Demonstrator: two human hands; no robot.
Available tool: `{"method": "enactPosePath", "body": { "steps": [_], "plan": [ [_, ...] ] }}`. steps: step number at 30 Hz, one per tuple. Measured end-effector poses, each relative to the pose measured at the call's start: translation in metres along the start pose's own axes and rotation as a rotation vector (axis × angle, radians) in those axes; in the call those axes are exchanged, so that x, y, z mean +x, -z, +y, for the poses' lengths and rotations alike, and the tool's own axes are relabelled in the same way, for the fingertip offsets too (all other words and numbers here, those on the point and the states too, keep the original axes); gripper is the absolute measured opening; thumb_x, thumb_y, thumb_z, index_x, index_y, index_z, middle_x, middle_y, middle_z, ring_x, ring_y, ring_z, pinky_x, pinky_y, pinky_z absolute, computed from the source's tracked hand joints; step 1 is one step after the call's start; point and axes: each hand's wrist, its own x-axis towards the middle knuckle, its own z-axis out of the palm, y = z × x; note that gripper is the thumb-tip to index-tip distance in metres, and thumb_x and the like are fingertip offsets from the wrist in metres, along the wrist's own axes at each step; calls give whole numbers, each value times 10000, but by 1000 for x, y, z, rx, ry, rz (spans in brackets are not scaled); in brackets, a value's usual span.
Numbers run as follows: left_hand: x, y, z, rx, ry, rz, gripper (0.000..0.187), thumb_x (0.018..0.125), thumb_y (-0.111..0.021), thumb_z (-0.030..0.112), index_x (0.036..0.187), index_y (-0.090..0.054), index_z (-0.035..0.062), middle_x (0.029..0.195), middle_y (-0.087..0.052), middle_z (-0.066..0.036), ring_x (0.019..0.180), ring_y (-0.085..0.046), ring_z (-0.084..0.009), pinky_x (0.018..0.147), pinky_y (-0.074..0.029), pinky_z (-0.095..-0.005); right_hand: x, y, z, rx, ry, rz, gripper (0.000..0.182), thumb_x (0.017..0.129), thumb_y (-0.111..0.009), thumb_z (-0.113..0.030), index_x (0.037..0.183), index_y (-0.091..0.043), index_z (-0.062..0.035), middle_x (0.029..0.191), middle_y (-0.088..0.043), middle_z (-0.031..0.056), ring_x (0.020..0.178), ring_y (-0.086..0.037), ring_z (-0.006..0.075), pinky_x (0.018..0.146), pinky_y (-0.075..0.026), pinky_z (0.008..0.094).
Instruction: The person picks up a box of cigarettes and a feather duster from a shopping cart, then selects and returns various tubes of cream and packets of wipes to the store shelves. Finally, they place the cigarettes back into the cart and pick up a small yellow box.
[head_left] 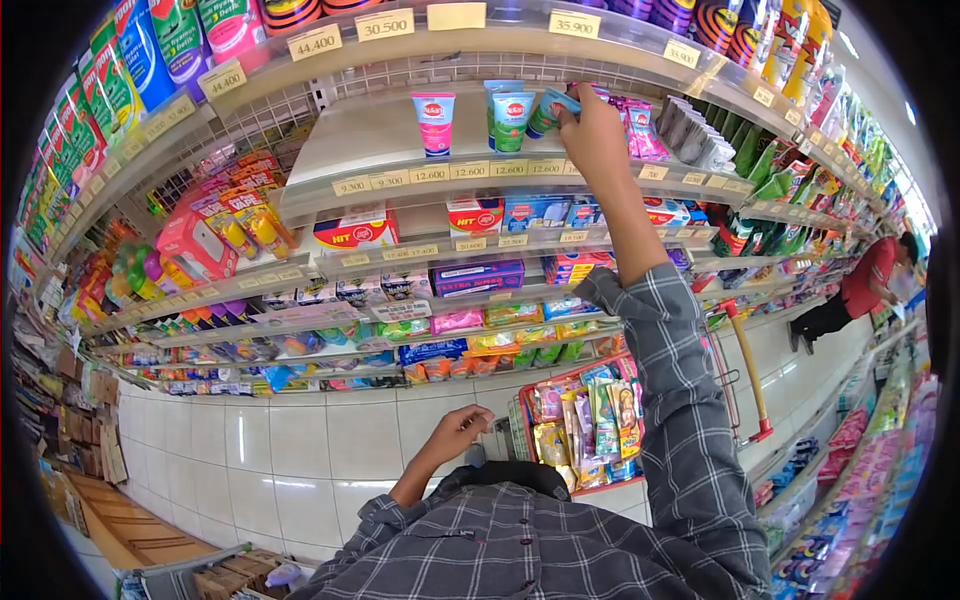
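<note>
Plaid shirt (525, 550) seen nearest. Tilted blue-green tube (548, 112) gripped by the fingers (588, 97) of the right hand (597, 140) at the shelf (350, 135), beside upright tubes (510, 122). Left hand (456, 434) held low, half-curled; whether anything is gripped cannot be told. Tube placing or removal judged underway; steady grip, upright tubes unknocked, called for next.

On cream-coloured paper price cards (385, 25) of the upper shelf, "44.400", "30.500" and "35.900" are being shown. On smaller cream shelf labels (428, 179) below, "9.300" and "12.600" are being displayed. "HIT" is being carried by a red-and-yellow cardboard box (356, 230), and "3 Detik" is being printed on a pink-and-green can (231, 27).
</note>
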Motion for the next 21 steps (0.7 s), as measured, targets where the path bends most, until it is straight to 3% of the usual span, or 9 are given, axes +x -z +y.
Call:
{"method": "enactPosePath", "body": {
  "steps": [1, 2, 5, 8, 10, 13, 18, 20, 21],
  "plan": [
    [3, 5, -1, 37, -27, -1, 238, 967, -526, 177, 1114, -625, 19, 936, -651, -44, 809, -613, -104, 655, -483, -247, 10, -2, -4, -29, -35, -19, 244, 813, -678, -136, 1000, -602, 1, 834, -654, 243, 818, -645, 396, 707, -488, 428],
    [3, 9, -2, 65, 26, -8, 235, 959, -532, 148, 1131, -611, 9, 1003, -649, -56, 839, -627, -119, 674, -494, -255, 18, -4, -7, -1, -42, -41, 290, 741, -614, -24, 1022, -619, 48, 884, -651, 274, 886, -621, 448, 791, -487, 475],
    [-2, 15, -5, 46, 10, -12, 237, 955, -531, 139, 1136, -605, 4, 1000, -651, -60, 843, -632, -127, 671, -496, -258, 42, -13, -6, -57, -41, -124, 340, 741, -611, -29, 1074, -623, 36, 897, -652, 272, 904, -620, 444, 810, -493, 458],
    [-9, 18, -10, 27, 4, -4, 235, 953, -535, 138, 1133, -606, 4, 999, -653, -64, 850, -637, -135, 675, -498, -260, 60, -26, 2, -6, -90, -184, 432, 766, -656, -123, 1176, -587, -9, 1062, -617, 278, 945, -615, 429, 843, -497, 429],
    [-14, 21, -18, 60, 22, 1, 239, 954, -534, 148, 1132, -607, 6, 998, -654, -69, 847, -639, -140, 680, -500, -263, 74, -39, 12, -77, -12, -218, 512, 782, -703, -235, 1234, -557, -43, 1210, -563, 258, 1073, -566, 407, 930, -459, 412],
    [-22, 29, -26, 91, 61, 3, 250, 956, -537, 170, 1131, -607, 6, 996, -655, -76, 838, -641, -148, 686, -504, -271, 86, -49, 20, -267, 163, -223, 534, 781, -721, -280, 1235, -561, -48, 1251, -552, 234, 1170, -505, 390, 993, -408, 412],
    [-24, 41, -29, 129, 96, 27, 278, 952, -553, 227, 1122, -613, 15, 953, -660, -79, 770, -620, -149, 673, -499, -284, 108, -66, 31, -254, 129, -330, 507, 840, -643, -381, 1225, -582, -56, 1278, -561, 197, 1209, -480, 375, 1031, -349, 407],
    [-25, 42, -30, 111, 64, 65, 290, 942, -569, 265, 1105, -626, 32, 880, -667, -74, 665, -578, -141, 649, -481, -285, 108, -65, 28, -228, 153, -333, 421, 845, -591, -281, 1198, -593, -51, 1239, -579, 205, 1175, -510, 367, 995, -393, 410],
    [-25, 43, -29, 125, 80, 50, 287, 947, -561, 252, 1115, -620, 26, 914, -665, -77, 717, -599, -145, 660, -491, -286, 107, -64, 25, -216, 164, -337, 385, 848, -565, -231, 1185, -599, -48, 1219, -588, 208, 1158, -525, 363, 977, -415, 411]
  ]
}}
